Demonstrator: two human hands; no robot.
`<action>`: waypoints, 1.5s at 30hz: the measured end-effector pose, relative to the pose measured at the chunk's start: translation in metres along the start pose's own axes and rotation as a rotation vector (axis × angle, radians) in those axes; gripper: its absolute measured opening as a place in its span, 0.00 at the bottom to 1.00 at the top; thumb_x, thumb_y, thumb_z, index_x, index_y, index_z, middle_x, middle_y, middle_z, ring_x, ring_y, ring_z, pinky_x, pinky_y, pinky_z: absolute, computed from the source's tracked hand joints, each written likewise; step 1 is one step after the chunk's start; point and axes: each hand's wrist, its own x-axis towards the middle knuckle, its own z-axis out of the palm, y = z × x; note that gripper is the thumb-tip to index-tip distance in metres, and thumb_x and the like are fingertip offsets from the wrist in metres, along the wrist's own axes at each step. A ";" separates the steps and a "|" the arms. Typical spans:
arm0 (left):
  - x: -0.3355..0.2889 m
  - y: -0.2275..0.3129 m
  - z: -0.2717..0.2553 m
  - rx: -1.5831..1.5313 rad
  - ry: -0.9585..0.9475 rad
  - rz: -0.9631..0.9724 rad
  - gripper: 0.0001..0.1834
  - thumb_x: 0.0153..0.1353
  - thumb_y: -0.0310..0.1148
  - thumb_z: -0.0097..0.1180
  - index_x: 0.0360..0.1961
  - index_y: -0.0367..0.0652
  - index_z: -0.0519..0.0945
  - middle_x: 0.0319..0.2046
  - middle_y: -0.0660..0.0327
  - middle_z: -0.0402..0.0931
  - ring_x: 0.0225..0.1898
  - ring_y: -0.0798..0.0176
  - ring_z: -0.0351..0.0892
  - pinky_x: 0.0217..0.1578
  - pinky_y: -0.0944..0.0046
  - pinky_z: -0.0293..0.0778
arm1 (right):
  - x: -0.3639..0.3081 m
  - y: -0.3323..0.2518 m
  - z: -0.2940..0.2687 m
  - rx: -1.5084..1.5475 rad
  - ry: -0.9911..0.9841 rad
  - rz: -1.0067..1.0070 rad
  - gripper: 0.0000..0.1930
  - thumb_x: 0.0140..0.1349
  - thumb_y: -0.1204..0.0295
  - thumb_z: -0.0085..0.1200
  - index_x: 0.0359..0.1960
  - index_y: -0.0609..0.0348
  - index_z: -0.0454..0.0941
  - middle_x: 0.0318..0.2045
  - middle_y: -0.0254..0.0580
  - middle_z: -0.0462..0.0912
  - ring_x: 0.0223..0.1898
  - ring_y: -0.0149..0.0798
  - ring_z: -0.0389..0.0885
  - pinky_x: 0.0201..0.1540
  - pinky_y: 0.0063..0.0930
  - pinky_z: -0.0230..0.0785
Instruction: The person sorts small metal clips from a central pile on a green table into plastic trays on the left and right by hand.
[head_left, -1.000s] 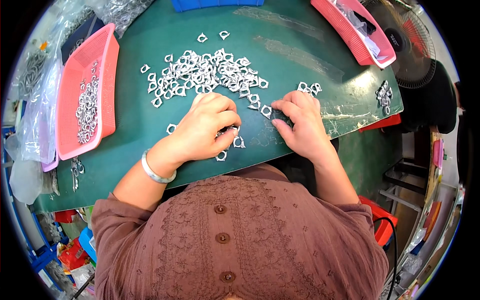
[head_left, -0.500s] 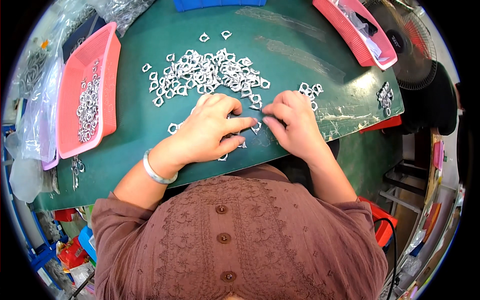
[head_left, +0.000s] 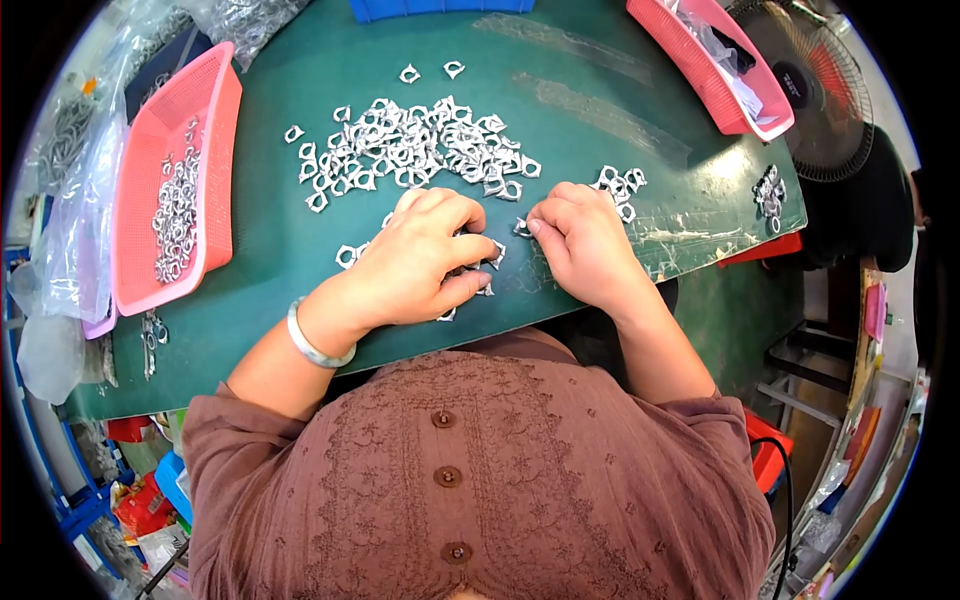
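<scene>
Small silver-grey metal rings with pointed lugs lie in a loose pile (head_left: 410, 140) on the green table. My left hand (head_left: 415, 255), a pale bangle at its wrist, is cupped palm down over several more rings nearer the table edge. Its index fingertip touches one ring (head_left: 499, 256), and the thumb is spread from that finger. To the right, my right hand (head_left: 578, 240) pinches a single metal ring (head_left: 522, 228) between thumb and forefinger, just off the pile's near right corner. What lies under the left palm is mostly hidden.
At the left stands a pink basket (head_left: 222, 150) with many rings in it. Another pink basket (head_left: 700, 75) holds bags at the far right, beside a fan (head_left: 800, 85). Small ring clusters (head_left: 622, 185) lie right of my right hand. A blue bin (head_left: 440, 8) is at the back.
My left index finger has drawn back to the left with a ring under its tip. My right fingers have closed on a ring near the pile's lower right corner.
</scene>
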 end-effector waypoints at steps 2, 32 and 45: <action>0.000 0.000 0.001 -0.002 -0.001 -0.002 0.14 0.47 0.29 0.67 0.38 0.44 0.83 0.42 0.58 0.73 0.48 0.53 0.71 0.53 0.54 0.63 | 0.001 -0.002 -0.002 -0.008 -0.025 0.035 0.04 0.57 0.73 0.58 0.27 0.57 0.82 0.28 0.40 0.77 0.37 0.47 0.76 0.44 0.41 0.62; 0.003 0.004 0.003 0.036 0.008 0.004 0.19 0.50 0.36 0.67 0.44 0.44 0.83 0.46 0.54 0.72 0.53 0.50 0.69 0.55 0.51 0.63 | 0.018 -0.003 -0.009 -0.037 -0.088 0.034 0.03 0.58 0.74 0.56 0.31 0.58 0.81 0.31 0.44 0.80 0.39 0.50 0.78 0.43 0.43 0.64; 0.004 0.004 0.004 0.031 -0.014 0.011 0.21 0.49 0.34 0.67 0.47 0.44 0.82 0.48 0.56 0.74 0.54 0.50 0.70 0.55 0.52 0.64 | 0.009 0.010 -0.006 -0.057 0.058 0.031 0.06 0.58 0.78 0.53 0.36 0.59 0.81 0.30 0.45 0.79 0.38 0.51 0.77 0.42 0.43 0.65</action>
